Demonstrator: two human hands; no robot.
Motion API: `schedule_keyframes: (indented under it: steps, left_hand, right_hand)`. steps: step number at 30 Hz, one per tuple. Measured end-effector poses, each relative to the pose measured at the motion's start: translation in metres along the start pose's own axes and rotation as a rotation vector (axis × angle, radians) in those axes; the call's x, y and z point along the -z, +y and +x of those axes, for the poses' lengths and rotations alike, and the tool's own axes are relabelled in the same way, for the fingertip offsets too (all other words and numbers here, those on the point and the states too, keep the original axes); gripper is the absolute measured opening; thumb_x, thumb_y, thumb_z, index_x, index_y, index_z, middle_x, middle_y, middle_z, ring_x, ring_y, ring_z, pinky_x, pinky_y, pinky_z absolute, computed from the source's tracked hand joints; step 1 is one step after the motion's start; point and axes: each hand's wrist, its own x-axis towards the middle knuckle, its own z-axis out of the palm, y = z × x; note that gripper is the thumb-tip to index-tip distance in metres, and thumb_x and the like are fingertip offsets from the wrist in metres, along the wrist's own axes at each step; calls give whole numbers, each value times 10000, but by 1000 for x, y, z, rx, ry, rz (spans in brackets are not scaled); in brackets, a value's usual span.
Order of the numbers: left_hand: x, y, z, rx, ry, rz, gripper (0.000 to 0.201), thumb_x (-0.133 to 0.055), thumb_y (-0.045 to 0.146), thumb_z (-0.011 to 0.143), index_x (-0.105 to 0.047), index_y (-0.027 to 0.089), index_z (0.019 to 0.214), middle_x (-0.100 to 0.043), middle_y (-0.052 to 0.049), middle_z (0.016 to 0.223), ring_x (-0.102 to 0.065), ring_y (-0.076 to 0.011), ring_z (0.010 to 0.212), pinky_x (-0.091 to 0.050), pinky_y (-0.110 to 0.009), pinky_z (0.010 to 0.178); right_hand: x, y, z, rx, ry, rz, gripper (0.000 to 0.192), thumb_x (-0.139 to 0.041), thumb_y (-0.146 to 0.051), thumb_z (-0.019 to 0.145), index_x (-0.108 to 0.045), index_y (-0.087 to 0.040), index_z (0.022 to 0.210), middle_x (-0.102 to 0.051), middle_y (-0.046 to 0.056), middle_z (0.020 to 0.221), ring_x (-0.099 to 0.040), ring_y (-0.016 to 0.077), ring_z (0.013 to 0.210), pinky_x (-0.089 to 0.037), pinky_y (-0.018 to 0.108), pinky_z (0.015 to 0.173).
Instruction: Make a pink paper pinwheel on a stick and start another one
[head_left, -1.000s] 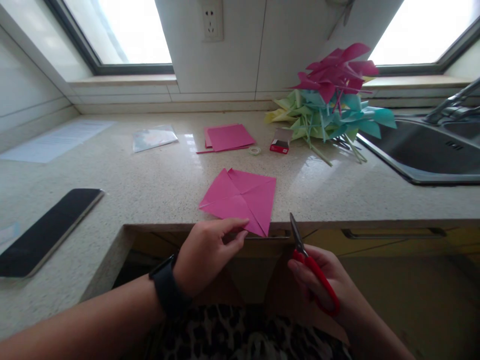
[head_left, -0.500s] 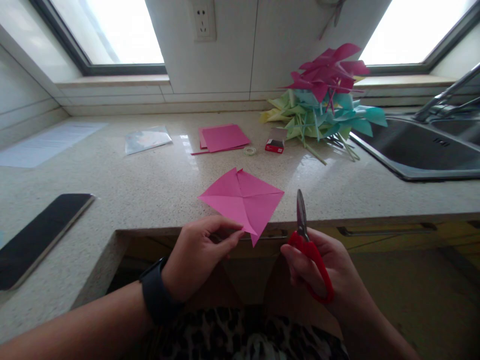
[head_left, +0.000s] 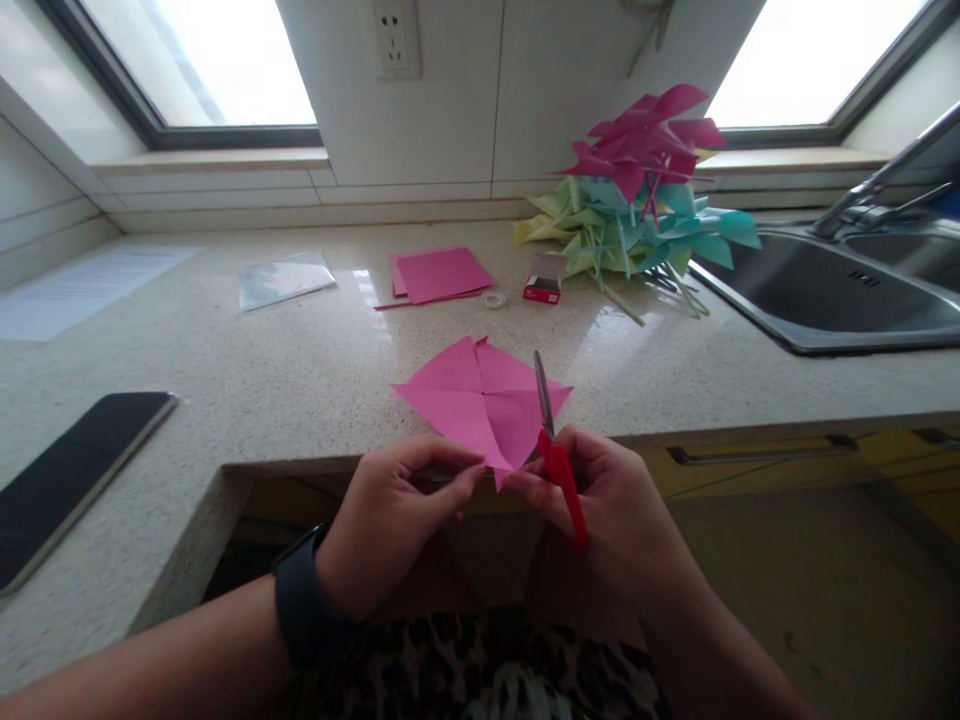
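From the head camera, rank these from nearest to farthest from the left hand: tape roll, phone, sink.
From the left hand:
1. Tape roll, straight ahead on the counter.
2. Phone, far left, near the counter edge.
3. Sink, far right.

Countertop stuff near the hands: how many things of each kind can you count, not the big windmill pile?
Creased pink paper square held by the left hand: 1
Red-handled scissors in the right hand: 1
Stack of flat pink paper sheets: 1
Black phone: 1
Small red box: 1
Small clear tape roll: 1
Total: 6
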Motion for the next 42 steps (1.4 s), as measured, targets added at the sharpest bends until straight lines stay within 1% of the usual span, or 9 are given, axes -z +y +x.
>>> schedule_keyframes:
  steps: [5,17,22,25,28,31,34,39,42]
  left_hand:
    - [0,2,-1,-37,15,45,190,-761,361,833,-784,196,925,-780,-44,852,-701,-183,731,-558,-280,652]
    - [-1,1,-3,-97,-16,66,166,-763,360,842,-770,202,894,-771,-29,847,-699,-167,743,-564,-275,708]
    - [-2,2,-4,-73,-29,6,205,-790,334,813,-684,200,927,-748,-19,900,-703,-168,830,-563,-255,736]
    - [-2,3,-4,-16,-8,-35,286,-774,396,817,-575,192,820,-695,-2,791,-647,-133,677,-523,-218,590]
    - [-3,1,-2,147,-152,-107,428,-600,542,915,-582,160,722,-675,-36,696,-574,-107,533,-473,-210,484]
    - [-6,-3,1,272,-283,-240,467,-594,588,901,-655,131,822,-687,-62,769,-620,-135,585,-472,-207,449]
    - [-8,-4,3,278,-298,-336,426,-701,543,851,-669,135,970,-697,-68,925,-640,-137,666,-487,-199,475]
    - [-5,-1,4,265,-244,-286,402,-761,509,817,-685,119,880,-653,-17,734,-555,-90,591,-429,-179,504]
    - [-3,0,3,253,-233,-294,373,-759,490,823,-699,125,870,-647,-12,718,-541,-90,597,-413,-183,519]
  right_hand:
    - [-2,-2,0,-24,54,68,378,-883,-455,650,-612,-192,677,-621,-24,609,-525,112,550,-432,230,497]
    - [-6,2,4,-33,68,104,377,-895,-451,636,-644,-181,717,-701,12,665,-581,126,575,-449,235,533]
    - [-10,4,5,-21,108,173,373,-909,-405,625,-624,-181,714,-678,-10,657,-564,115,575,-437,229,543]
    - [-12,4,6,-15,119,187,370,-903,-404,639,-621,-180,725,-664,-20,648,-553,105,563,-442,225,550]
    - [-11,4,5,2,113,203,358,-906,-387,640,-634,-180,747,-673,-18,670,-567,107,583,-457,224,570]
    - [-11,5,5,-2,100,205,375,-909,-407,631,-628,-186,745,-681,-12,678,-588,122,588,-475,240,573]
    - [-13,6,4,-22,63,236,382,-906,-426,636,-621,-193,736,-698,-2,674,-620,142,589,-506,261,585]
    - [-15,12,4,-24,74,235,357,-926,-383,622,-647,-192,738,-693,-9,686,-617,135,615,-522,255,605]
    - [-14,15,3,-25,46,262,329,-909,-374,663,-657,-195,775,-707,-6,709,-633,136,637,-537,255,623]
